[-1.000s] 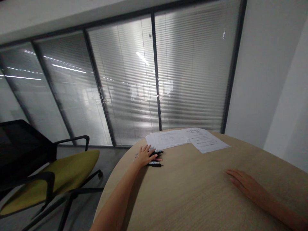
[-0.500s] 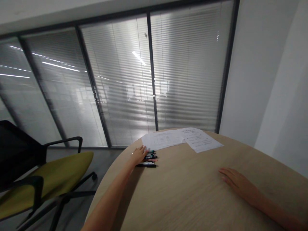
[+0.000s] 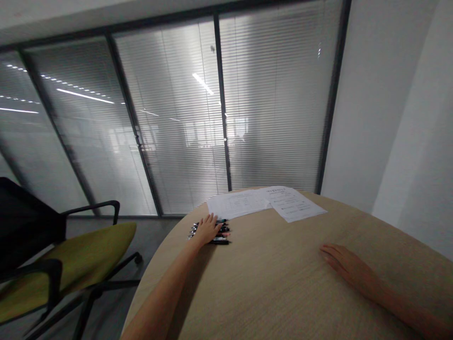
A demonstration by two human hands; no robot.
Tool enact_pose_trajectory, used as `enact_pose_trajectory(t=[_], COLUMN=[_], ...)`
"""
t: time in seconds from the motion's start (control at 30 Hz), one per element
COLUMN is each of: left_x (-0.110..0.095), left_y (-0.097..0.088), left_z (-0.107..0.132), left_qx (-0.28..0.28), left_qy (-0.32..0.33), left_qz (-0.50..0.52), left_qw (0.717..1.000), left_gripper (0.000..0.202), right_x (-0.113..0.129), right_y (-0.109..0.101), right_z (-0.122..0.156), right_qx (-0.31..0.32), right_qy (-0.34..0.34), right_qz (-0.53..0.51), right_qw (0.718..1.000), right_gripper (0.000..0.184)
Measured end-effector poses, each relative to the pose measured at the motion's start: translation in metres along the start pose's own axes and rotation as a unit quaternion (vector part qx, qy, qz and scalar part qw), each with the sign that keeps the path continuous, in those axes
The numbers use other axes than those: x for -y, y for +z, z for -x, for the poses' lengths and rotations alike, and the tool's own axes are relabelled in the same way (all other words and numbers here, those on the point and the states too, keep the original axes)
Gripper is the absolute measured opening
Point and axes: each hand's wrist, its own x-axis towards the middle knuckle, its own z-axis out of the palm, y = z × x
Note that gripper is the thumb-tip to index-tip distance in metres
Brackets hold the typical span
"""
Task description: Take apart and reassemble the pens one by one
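Note:
Several pens point(image 3: 222, 242) lie side by side near the left edge of the round wooden table point(image 3: 262, 278). Over their middle rests my left hand point(image 3: 208, 229), palm down with its fingers stretched out. Pen ends show on both sides of it, and the middles are hidden beneath. One pen in the row is pinkish; most look black. My right hand point(image 3: 340, 259) lies flat on the bare tabletop at the right, holding nothing, its fingers extended and close together.
Printed sheets of paper point(image 3: 299, 205) overlap at the table's far edge, just beyond the pens. An office chair with a yellow-green seat point(image 3: 95, 250) stands at the left. Behind are glass partitions with blinds point(image 3: 177, 141) and a white wall point(image 3: 375, 104) on the right.
My left hand has shifted slightly right across the pens, so their left ends now show. My right hand stays in place. The view has moved a little.

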Motion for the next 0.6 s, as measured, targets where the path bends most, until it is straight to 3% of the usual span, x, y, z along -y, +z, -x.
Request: enact_pose_trajectory(t=[0.37,0.6], left_x=[0.013,0.015], left_y=[0.006,0.008], left_z=[-0.003,0.001], left_qx=[-0.024,0.008], left_qy=[-0.102,-0.010], left_qz=[0.003,0.040], left_qw=[0.995,0.999], left_gripper=[0.051,0.041], right_x=[0.000,-0.003], right_y=[-0.002,0.001], right_z=[0.001,0.000], right_qx=[0.008,0.000], right_qy=[-0.002,0.003], right_qz=[-0.003,-0.011], right_qw=[1.000,1.000], right_gripper=[0.048,0.047])
